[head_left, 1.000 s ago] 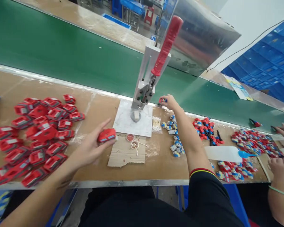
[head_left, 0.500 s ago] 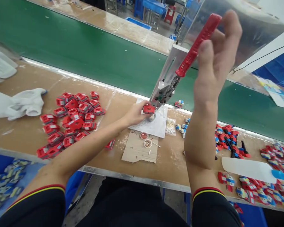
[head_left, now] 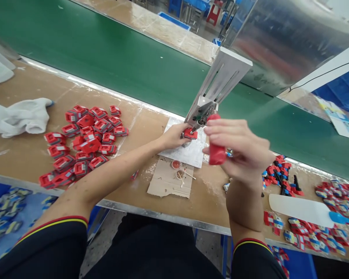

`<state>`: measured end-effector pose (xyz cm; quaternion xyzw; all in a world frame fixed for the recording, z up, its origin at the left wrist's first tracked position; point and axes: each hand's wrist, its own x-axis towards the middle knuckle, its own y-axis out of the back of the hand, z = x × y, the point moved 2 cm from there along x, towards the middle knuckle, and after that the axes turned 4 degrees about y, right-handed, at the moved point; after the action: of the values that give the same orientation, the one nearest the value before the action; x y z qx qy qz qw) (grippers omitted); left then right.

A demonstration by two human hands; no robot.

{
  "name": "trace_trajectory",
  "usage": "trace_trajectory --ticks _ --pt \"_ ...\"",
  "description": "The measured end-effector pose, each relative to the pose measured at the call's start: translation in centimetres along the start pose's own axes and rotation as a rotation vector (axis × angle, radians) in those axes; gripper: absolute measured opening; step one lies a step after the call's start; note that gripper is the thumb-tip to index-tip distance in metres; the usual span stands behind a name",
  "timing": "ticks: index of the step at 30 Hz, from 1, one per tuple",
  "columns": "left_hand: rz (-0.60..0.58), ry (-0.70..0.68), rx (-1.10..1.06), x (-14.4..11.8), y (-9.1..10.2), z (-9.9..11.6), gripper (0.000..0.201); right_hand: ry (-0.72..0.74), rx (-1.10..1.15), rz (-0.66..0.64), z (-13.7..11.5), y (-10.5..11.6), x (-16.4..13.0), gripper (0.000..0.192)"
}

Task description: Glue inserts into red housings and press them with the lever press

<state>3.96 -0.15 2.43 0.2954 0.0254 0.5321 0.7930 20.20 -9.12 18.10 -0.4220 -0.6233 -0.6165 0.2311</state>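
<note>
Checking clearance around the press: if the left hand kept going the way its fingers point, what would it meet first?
Likely the press base itself: the left hand already holds a red part under it. Depth is unclear.

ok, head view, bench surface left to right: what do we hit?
white cloth → pile of red parts → cardboard scrap → left hand holding a red part under the press → right hand gripping the red press handle → white paddle
</note>
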Motion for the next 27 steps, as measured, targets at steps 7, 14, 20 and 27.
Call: trace_trajectory --ticks 7,14,20,27 --pt "-0.056 0.023 0.010 -0.1 -0.1 -0.4 0.039 -0.406 0.203 0.185 -0.4 -0.6 -4.1 0.008" --pt "-0.046 -0.041 0.021 -0.4 -0.2 -0.6 0.039 -1.013 0.683 0.054 -0.4 -4.2 -4.1 0.054" --pt "-0.074 0.008 0.049 -0.2 -1.0 -0.6 0.044 -0.868 0.340 -0.009 0.7 -5.4 -7.2 0.054" --pt "-0.024 0.063 0.295 -7.6 7.9 1.3 0.060 -0.789 -0.046 -0.100 2.5 -7.3 -8.7 0.041"
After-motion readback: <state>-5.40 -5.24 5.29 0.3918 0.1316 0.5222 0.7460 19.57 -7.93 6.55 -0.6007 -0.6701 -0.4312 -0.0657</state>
